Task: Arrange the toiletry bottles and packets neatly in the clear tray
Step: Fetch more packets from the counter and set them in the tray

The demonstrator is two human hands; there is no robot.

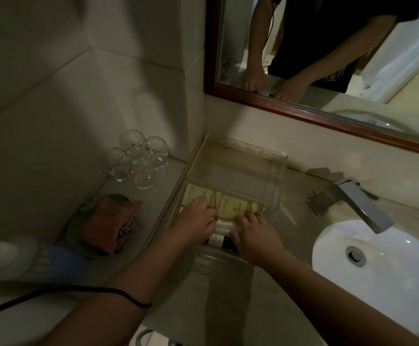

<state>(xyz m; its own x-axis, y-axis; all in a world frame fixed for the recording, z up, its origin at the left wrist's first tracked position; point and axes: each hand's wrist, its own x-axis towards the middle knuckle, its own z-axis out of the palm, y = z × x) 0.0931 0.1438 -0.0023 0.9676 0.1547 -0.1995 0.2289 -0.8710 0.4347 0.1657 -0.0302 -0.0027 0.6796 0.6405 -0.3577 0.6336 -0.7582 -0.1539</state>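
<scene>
Two flat cream-yellow packets (pixel 238 204) lie side by side in the clear rectangular plastic tray (pixel 274 171), beside a dark labelled bottle (pixel 224 242) — the right hand (pixel 253 236) presses one with spread fingers, the left hand (pixel 198 221) bends over the other, its grip unclear.

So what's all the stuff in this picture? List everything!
clear plastic tray: one, see-through, counter
flat yellow packets: two, yellow, in tray
small white items: count unclear, white, between hands
dark bottle: one, white-labelled, tray's near end
round drinking glasses: about six, clear, left ledge
folded cloth: one, pinkish-brown, left ledge
oval sink: one, white, right
metal tap: one, silver, right counter
wood-framed mirror: one, reddish-brown, wall
left hand: one, in tray
right hand: one, in tray
</scene>
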